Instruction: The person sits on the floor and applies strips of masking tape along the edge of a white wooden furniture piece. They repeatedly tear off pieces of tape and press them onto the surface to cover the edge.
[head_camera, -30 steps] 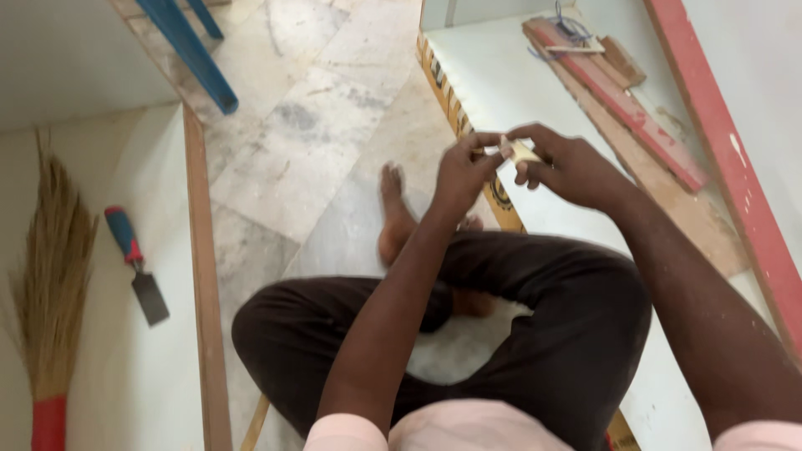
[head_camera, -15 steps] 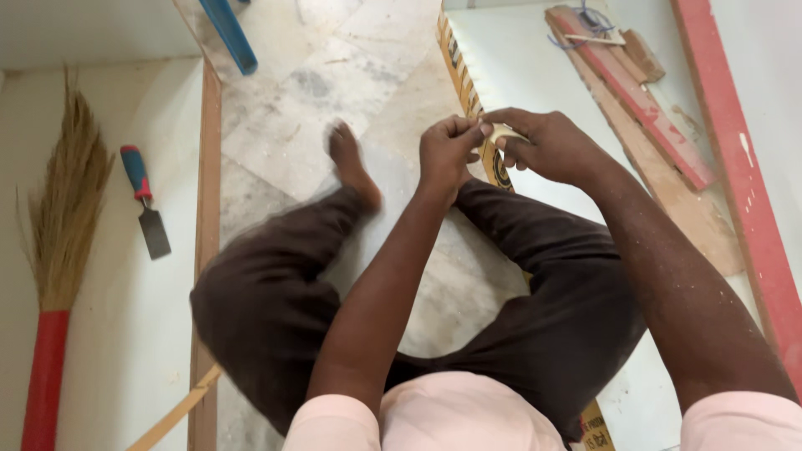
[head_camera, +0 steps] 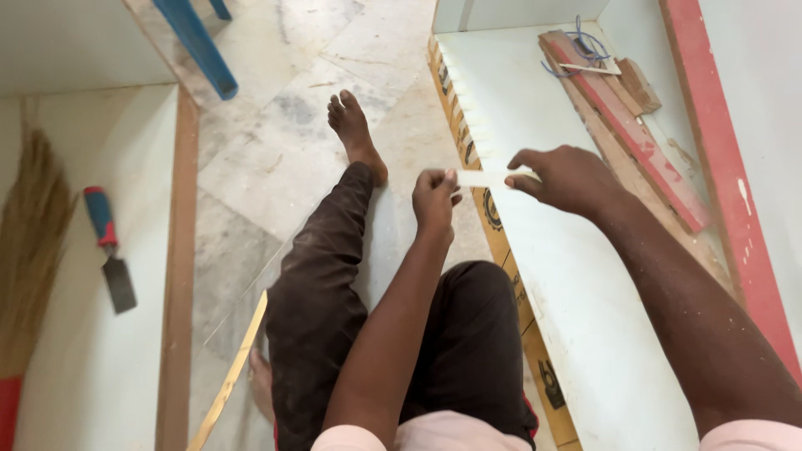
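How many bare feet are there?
2. One foot is stretched out on the marble floor; the other foot peeks out under the bent leg, mostly hidden.

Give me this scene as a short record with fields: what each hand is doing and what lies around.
left hand: pinches one end of a pale strip
right hand: pinches the other end
strip: stretched between the hands over the white panel edge
left of legs: putty knife, broom
far right: wooden battens, blue wire
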